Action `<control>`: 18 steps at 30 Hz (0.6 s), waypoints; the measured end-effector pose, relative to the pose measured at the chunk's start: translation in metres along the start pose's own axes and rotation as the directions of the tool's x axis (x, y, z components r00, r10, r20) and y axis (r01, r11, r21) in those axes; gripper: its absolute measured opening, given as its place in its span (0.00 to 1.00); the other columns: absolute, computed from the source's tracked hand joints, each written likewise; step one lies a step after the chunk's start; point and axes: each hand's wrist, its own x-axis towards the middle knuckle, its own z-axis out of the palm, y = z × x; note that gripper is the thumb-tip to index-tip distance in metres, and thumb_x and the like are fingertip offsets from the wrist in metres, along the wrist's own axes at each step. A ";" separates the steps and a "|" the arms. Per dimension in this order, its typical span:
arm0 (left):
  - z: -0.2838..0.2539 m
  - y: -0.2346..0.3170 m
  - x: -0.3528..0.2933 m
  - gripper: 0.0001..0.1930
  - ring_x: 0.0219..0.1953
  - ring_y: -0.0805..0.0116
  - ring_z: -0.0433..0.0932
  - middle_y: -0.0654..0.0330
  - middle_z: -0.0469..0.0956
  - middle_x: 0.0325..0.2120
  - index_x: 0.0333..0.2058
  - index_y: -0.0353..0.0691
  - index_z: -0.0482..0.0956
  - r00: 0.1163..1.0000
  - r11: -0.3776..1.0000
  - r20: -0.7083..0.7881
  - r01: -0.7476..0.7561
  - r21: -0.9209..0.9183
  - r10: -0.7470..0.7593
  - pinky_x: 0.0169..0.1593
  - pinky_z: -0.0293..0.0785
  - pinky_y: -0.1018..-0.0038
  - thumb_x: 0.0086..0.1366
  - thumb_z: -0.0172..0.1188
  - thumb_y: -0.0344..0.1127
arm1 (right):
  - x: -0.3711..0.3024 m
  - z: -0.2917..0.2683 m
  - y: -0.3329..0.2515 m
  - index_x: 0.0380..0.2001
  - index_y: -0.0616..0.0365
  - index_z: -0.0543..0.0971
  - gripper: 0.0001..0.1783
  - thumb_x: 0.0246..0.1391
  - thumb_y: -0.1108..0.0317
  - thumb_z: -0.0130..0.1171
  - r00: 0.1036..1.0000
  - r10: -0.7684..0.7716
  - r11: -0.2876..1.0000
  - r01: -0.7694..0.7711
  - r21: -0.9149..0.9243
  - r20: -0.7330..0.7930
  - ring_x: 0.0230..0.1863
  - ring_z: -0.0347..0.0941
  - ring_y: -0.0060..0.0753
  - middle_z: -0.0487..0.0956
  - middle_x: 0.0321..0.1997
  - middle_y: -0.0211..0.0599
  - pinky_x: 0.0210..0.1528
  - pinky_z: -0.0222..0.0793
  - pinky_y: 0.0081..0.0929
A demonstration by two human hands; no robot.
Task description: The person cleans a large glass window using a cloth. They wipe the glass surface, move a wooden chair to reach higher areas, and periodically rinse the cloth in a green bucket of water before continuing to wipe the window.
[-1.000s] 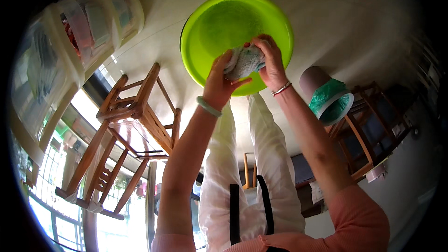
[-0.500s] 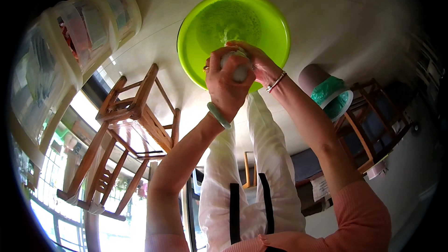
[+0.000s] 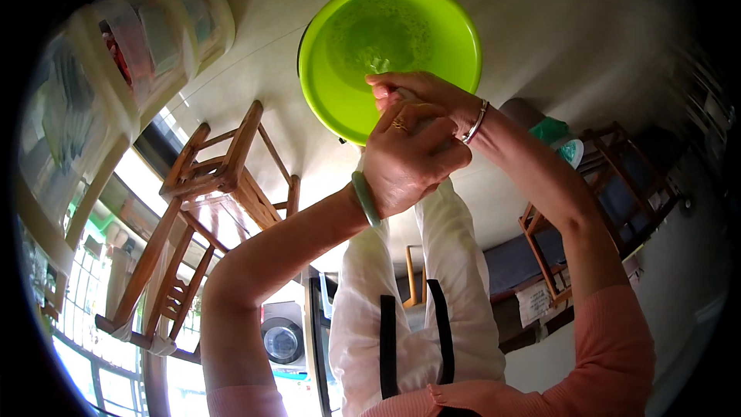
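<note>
A round bright green basin [image 3: 458,46] stands on the floor ahead of me, with bubbly water in its bottom. Over its near edge, both hands clench what looks like a wet, whitish bunched cloth [image 3: 403,96], mostly hidden by my fingers. My left hand [image 3: 409,156], ringed and with a pale green bangle at the wrist, is closed round the nearer end. Farther out, my right hand [image 3: 424,94], with a thin bracelet, is closed on the other end. Water falls from beneath the hands into the basin.
A wooden chair [image 3: 231,162] stands at left, below clear plastic drawers [image 3: 143,38]. To the right are a bin with a green liner [image 3: 549,130] and another wooden chair [image 3: 594,177]. A front-loading washing machine [image 3: 282,340] shows behind my left arm.
My left hand has turned over and moved right and nearer, its elbow swinging outward. The right wrist has shifted right. The pale bulge between my left fingers is now mostly covered.
</note>
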 end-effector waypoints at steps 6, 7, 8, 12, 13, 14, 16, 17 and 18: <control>0.003 0.000 -0.012 0.10 0.43 0.67 0.77 0.73 0.74 0.30 0.20 0.57 0.72 0.979 0.977 0.073 -0.196 0.088 0.190 0.47 0.76 0.67 0.34 0.61 0.38 | 0.002 0.018 -0.003 0.20 0.50 0.67 0.18 0.62 0.59 0.56 0.995 0.095 0.995 -0.096 -0.028 -0.027 0.19 0.59 0.13 0.66 0.19 0.20 0.24 0.61 0.16; 0.004 0.000 -0.014 0.10 0.43 0.67 0.77 0.73 0.73 0.29 0.20 0.56 0.71 0.973 0.970 0.082 -0.223 0.101 0.216 0.48 0.76 0.67 0.34 0.61 0.38 | 0.002 0.018 -0.004 0.20 0.50 0.66 0.18 0.62 0.59 0.55 0.995 0.095 0.994 -0.097 -0.056 -0.041 0.19 0.59 0.14 0.66 0.19 0.20 0.24 0.61 0.16; 0.007 -0.001 -0.015 0.10 0.43 0.67 0.77 0.72 0.73 0.29 0.19 0.55 0.71 0.967 0.961 0.088 -0.249 0.117 0.240 0.48 0.76 0.67 0.34 0.61 0.39 | 0.001 0.021 -0.006 0.19 0.50 0.66 0.18 0.62 0.59 0.55 0.994 0.096 0.991 -0.100 -0.089 -0.053 0.19 0.59 0.14 0.65 0.19 0.20 0.24 0.61 0.16; 0.017 -0.003 -0.021 0.11 0.40 0.66 0.76 0.70 0.71 0.26 0.18 0.52 0.68 0.936 0.928 0.151 -0.340 0.155 0.318 0.50 0.75 0.68 0.33 0.60 0.39 | -0.002 0.031 -0.005 0.17 0.52 0.66 0.20 0.62 0.58 0.52 0.990 0.024 0.944 -0.067 -0.324 -0.136 0.19 0.61 0.19 0.65 0.17 0.23 0.25 0.63 0.21; 0.020 -0.003 -0.022 0.11 0.40 0.66 0.76 0.69 0.70 0.25 0.17 0.52 0.67 0.929 0.919 0.156 -0.360 0.159 0.336 0.49 0.75 0.68 0.33 0.60 0.39 | 0.000 0.030 -0.003 0.16 0.53 0.66 0.20 0.61 0.58 0.51 0.988 -0.016 0.905 -0.051 -0.423 -0.152 0.19 0.62 0.20 0.65 0.16 0.24 0.25 0.64 0.22; 0.024 -0.004 -0.023 0.11 0.39 0.66 0.75 0.69 0.70 0.25 0.17 0.52 0.67 0.920 0.910 0.161 -0.383 0.162 0.358 0.49 0.75 0.68 0.33 0.60 0.39 | 0.000 0.029 -0.002 0.16 0.53 0.67 0.21 0.61 0.57 0.50 0.985 -0.060 0.855 -0.034 -0.518 -0.164 0.19 0.62 0.21 0.66 0.15 0.25 0.26 0.65 0.24; 0.030 -0.004 -0.027 0.11 0.37 0.66 0.75 0.68 0.69 0.24 0.17 0.51 0.67 0.898 0.887 0.192 -0.427 0.173 0.395 0.46 0.75 0.68 0.32 0.60 0.38 | 0.000 0.028 0.001 0.14 0.56 0.68 0.22 0.60 0.57 0.49 0.978 -0.122 0.754 -0.019 -0.657 -0.169 0.19 0.66 0.23 0.68 0.14 0.30 0.27 0.66 0.26; 0.033 -0.005 -0.028 0.11 0.36 0.66 0.75 0.68 0.69 0.24 0.17 0.51 0.67 0.893 0.878 0.201 -0.439 0.190 0.403 0.46 0.74 0.68 0.32 0.60 0.38 | 0.001 0.027 0.002 0.13 0.57 0.68 0.23 0.60 0.57 0.48 0.975 -0.150 0.693 -0.015 -0.721 -0.165 0.19 0.68 0.24 0.69 0.13 0.32 0.27 0.67 0.28; 0.036 -0.006 -0.029 0.11 0.36 0.66 0.75 0.68 0.70 0.24 0.17 0.51 0.67 0.888 0.868 0.208 -0.450 0.208 0.411 0.46 0.74 0.68 0.32 0.60 0.38 | 0.003 0.026 0.003 0.13 0.56 0.67 0.25 0.62 0.56 0.49 0.970 -0.169 0.673 -0.014 -0.739 -0.173 0.18 0.66 0.24 0.67 0.12 0.31 0.26 0.66 0.28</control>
